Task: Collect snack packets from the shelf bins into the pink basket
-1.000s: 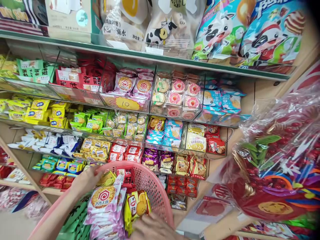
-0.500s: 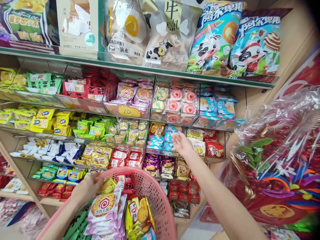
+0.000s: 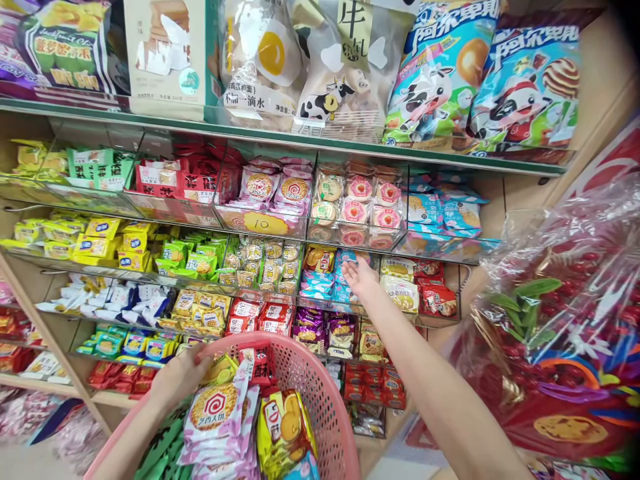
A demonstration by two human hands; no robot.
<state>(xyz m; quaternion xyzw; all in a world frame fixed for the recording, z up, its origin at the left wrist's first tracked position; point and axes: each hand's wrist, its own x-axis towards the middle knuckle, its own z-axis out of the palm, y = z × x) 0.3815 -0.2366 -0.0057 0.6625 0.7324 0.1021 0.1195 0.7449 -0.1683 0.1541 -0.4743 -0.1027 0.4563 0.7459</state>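
Note:
My left hand (image 3: 183,373) is closed on the far rim of a pink plastic basket (image 3: 327,407). Inside the basket lie pink-and-white cracker packets (image 3: 215,417), a yellow biscuit packet (image 3: 286,433), a red packet (image 3: 259,363) and some green packets. My right hand (image 3: 361,277) reaches out to a shelf compartment of light-blue snack packets (image 3: 344,285). Its fingers are stretched out and apart over the packets, holding nothing that I can see. Whether the fingertips touch a packet, I cannot tell.
Clear-fronted shelves hold several rows of small packets, such as white biscuit packets (image 3: 400,293) and purple packets (image 3: 310,330). Big snack bags (image 3: 430,80) stand on the green-edged glass shelf (image 3: 280,137) above. At right, clear plastic wrap (image 3: 530,247) covers red decorations.
The view has shifted slightly, so the shelves appear a little further right. My right hand's fingers have spread more over the blue packets. My left hand stays on the basket rim.

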